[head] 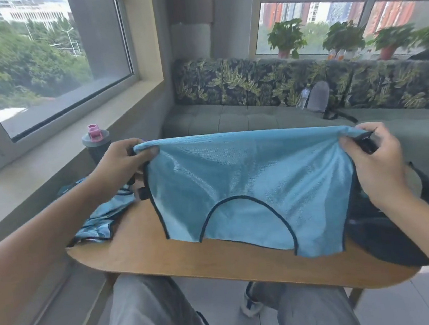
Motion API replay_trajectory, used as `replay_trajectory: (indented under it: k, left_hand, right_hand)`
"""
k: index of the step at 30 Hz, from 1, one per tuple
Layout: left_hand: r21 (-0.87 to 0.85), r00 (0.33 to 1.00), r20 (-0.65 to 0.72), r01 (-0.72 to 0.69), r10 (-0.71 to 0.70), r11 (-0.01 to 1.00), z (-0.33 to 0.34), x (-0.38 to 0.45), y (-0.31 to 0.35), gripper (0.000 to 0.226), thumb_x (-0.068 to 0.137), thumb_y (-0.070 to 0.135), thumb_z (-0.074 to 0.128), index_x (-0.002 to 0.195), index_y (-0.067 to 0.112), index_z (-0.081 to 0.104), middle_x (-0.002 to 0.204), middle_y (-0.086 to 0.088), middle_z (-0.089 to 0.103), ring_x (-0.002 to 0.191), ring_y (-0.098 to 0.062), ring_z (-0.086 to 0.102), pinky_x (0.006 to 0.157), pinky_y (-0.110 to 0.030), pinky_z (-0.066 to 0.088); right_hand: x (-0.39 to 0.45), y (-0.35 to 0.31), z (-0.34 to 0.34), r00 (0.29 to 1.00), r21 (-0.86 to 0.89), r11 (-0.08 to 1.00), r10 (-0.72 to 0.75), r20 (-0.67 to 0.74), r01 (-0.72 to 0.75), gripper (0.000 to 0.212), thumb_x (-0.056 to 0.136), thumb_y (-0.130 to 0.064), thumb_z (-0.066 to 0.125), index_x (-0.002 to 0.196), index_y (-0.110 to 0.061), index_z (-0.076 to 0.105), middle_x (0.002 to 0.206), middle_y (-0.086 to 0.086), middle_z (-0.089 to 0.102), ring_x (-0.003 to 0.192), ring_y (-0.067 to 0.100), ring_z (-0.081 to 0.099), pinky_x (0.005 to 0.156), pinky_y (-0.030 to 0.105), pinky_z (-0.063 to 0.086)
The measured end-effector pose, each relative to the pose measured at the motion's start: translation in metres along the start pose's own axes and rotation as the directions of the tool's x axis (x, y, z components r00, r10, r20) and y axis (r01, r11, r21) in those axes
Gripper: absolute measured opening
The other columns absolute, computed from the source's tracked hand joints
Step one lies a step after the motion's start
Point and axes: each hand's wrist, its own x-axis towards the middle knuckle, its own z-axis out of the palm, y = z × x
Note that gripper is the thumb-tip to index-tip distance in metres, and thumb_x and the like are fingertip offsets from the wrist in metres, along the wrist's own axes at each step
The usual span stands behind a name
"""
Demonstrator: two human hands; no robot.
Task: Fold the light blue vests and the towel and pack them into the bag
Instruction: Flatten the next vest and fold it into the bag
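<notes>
Light blue mesh vest with dark trim point(250, 185) hung stretched between both hands, its lower edge draped on the wooden tabletop point(165, 257). Left hand point(121, 166) pinched the upper left corner; right hand point(374, 161) gripped the upper right corner. More crumpled light blue vests point(102, 216) lay under the left forearm. Dark fabric bag point(389, 226) sat below the right hand.
</notes>
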Motion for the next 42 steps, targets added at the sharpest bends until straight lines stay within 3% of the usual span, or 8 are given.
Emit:
replay_trajectory:
  k: [5,9,15,20,27,32,37,42]
  left_hand:
    - [0.015,1.0,-0.006,0.007,-0.006,1.0,-0.01,0.027,0.014,0.018,0.093,0.022,0.073,0.085,0.008,0.067,0.055,0.014,0.061,0.048,0.001,0.054,0.046,-0.013,0.042]
    - [0.083,0.993,-0.018,0.115,-0.114,0.99,-0.004,0.069,-0.023,0.03,0.083,0.036,0.084,0.087,0.008,0.073,0.075,-0.005,0.068,0.068,-0.02,0.061,0.068,-0.033,0.048]
    - [0.354,0.971,-0.05,0.235,-0.233,0.905,0.05,0.135,-0.117,0.014,0.084,0.015,0.078,0.083,0.005,0.068,0.073,-0.006,0.064,0.065,-0.021,0.058,0.055,-0.025,0.048]
    - [0.443,0.961,-0.059,0.268,-0.271,0.855,0.087,0.166,-0.171,0.014,0.082,0.017,0.079,0.082,0.012,0.066,0.071,-0.003,0.065,0.067,-0.027,0.064,0.069,-0.04,0.058]
    - [0.57,0.963,-0.083,0.256,-0.256,0.781,0.124,0.195,-0.209,0.024,0.091,0.023,0.068,0.111,0.011,0.064,0.108,-0.009,0.068,0.101,-0.033,0.061,0.083,-0.039,0.049]
    - [0.757,0.997,-0.069,0.072,-0.03,0.65,0.159,0.161,-0.206,0.035,0.09,0.019,0.068,0.123,0.011,0.061,0.124,-0.014,0.058,0.113,-0.038,0.051,0.096,-0.047,0.043]
    - [0.757,0.997,0.004,0.045,-0.073,0.652,0.191,0.069,-0.205,0.031,0.095,0.018,0.061,0.126,0.015,0.061,0.132,-0.007,0.055,0.115,-0.035,0.049,0.094,-0.045,0.039]
    - [0.796,0.981,0.088,0.035,-0.173,0.604,0.187,0.033,-0.219,0.052,0.096,0.007,0.046,0.147,0.017,0.047,0.153,-0.004,0.041,0.134,-0.032,0.036,0.106,-0.044,0.038]
  right_hand:
    - [0.032,0.002,0.004,0.991,0.051,0.99,0.128,0.034,-0.129,0.029,0.089,-0.018,0.077,0.113,-0.012,0.062,0.094,-0.006,0.066,0.08,0.003,0.062,0.075,0.02,0.05]
    - [0.051,0.057,0.025,0.944,-0.074,0.955,0.296,0.148,-0.287,0.035,0.083,-0.021,0.083,0.114,-0.015,0.066,0.103,-0.004,0.071,0.092,0.012,0.067,0.082,0.031,0.052]
    - [0.056,0.177,0.075,0.841,-0.321,0.848,0.498,0.212,-0.421,0.028,0.081,-0.023,0.084,0.103,-0.015,0.069,0.104,0.003,0.073,0.097,0.024,0.068,0.082,0.036,0.053]
    - [0.057,0.232,0.106,0.809,-0.464,0.784,0.549,0.209,-0.412,0.036,0.09,-0.022,0.075,0.121,-0.012,0.061,0.113,0.007,0.064,0.105,0.027,0.059,0.086,0.039,0.049]
    - [0.071,0.276,0.13,0.77,-0.574,0.707,0.608,0.194,-0.414,0.04,0.092,-0.028,0.068,0.127,-0.016,0.052,0.124,0.012,0.06,0.109,0.03,0.055,0.086,0.039,0.048]
    - [0.069,0.275,0.14,0.866,-0.73,0.678,0.313,0.391,0.084,0.047,0.095,-0.02,0.059,0.14,-0.014,0.048,0.138,0.007,0.053,0.128,0.031,0.049,0.097,0.042,0.043]
    - [0.058,0.28,0.15,0.548,-0.602,0.656,0.326,0.771,0.457,0.038,0.103,-0.018,0.049,0.141,-0.021,0.053,0.152,-0.002,0.045,0.145,0.019,0.033,0.117,0.036,0.028]
    - [0.048,0.284,0.135,0.535,-0.617,0.613,0.346,0.771,0.494,0.049,0.104,-0.009,0.041,0.15,-0.027,0.044,0.16,-0.003,0.036,0.146,0.021,0.028,0.117,0.036,0.027]
